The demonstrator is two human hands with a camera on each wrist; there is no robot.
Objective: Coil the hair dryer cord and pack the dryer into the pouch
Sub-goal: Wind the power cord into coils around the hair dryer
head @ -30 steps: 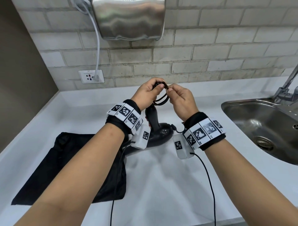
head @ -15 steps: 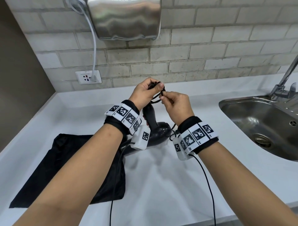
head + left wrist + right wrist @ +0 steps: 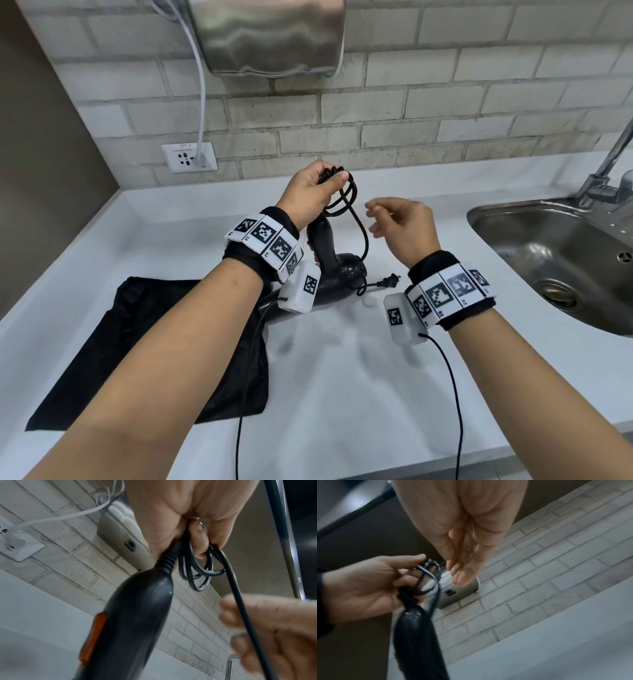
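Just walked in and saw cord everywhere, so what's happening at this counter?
A person is coiling a hair dryer's cord. The left hand grips several finished loops above the hair dryer, which rests on the white counter. The right hand is open beside it, holding nothing. A loose stretch of cord hangs down to the plug lying on the counter. The black pouch lies flat, not yet filled.

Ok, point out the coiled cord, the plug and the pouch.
coiled cord (image 3: 344, 198), head view, on the loops hanging under the left hand.
plug (image 3: 388, 281), head view, on its body lying on the counter.
pouch (image 3: 137, 342), head view, on the flat black fabric.
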